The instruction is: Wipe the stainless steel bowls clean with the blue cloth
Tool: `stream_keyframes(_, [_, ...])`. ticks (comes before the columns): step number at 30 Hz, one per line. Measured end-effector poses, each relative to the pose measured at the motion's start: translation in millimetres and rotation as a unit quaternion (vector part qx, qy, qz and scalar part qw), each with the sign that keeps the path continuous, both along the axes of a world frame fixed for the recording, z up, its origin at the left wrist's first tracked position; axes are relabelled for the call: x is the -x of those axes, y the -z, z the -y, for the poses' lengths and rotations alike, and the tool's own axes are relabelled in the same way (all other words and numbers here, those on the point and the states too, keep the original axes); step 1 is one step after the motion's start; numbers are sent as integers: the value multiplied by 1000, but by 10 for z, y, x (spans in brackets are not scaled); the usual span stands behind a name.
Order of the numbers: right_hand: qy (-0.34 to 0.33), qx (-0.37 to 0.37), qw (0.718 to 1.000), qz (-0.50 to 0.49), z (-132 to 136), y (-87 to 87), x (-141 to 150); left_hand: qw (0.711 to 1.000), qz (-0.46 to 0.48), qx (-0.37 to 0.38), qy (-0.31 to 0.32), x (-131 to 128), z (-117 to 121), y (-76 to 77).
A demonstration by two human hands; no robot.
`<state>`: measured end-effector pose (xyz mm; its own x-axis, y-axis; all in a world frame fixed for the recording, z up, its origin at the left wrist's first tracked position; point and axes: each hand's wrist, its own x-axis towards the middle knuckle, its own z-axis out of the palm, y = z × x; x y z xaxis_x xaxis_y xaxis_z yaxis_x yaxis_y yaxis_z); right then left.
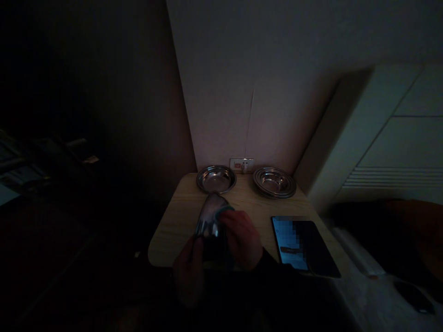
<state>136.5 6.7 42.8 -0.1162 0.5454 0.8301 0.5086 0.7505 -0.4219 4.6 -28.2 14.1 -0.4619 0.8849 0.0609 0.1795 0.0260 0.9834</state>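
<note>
Tilted up over the table's front part is a shiny metal bowl [208,221], its curved side catching the light. My left hand [189,263] grips its near lower edge, thumb against the metal. My right hand [244,237] lies against the bowl's right side, fingers pressed on a small teal cloth or sponge [224,211]; the dim light hides which. Just beyond the held bowl stands a round metal dish [216,180]. A stack of similar metal dishes [274,182] sits farther right.
The light wooden table [168,230] has rounded corners and backs onto a wall with a power socket [242,165]. A lit tablet or phone screen [290,244] lies right of my right hand. A pale cabinet or headboard [398,138] rises beyond, with a dark phone-like object [414,297] below.
</note>
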Motion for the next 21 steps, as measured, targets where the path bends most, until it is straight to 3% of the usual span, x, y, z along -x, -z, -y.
stream_keyframes(2, [24,15,999,-21,2,-3,-2,1000,2,0,8,-1,7,-4])
stream_keyframes(6, [-34,13,999,-9,-4,14,12,1000,2,3,-3,10,6,-1])
stream_keyframes(10, [22,40,997,-55,-27,55,40,1000,9,4,-8,16,-5,-7])
stream_keyframes(14, [-26,-2,999,-39,-35,83,78,1000,3,2,-1,22,-5,-22])
stream_keyframes(18, [41,57,993,-91,-35,102,93,999,18,25,-15,34,0,10])
stream_keyframes(21, [-26,12,997,-65,-18,117,97,1000,17,16,-1,45,7,32])
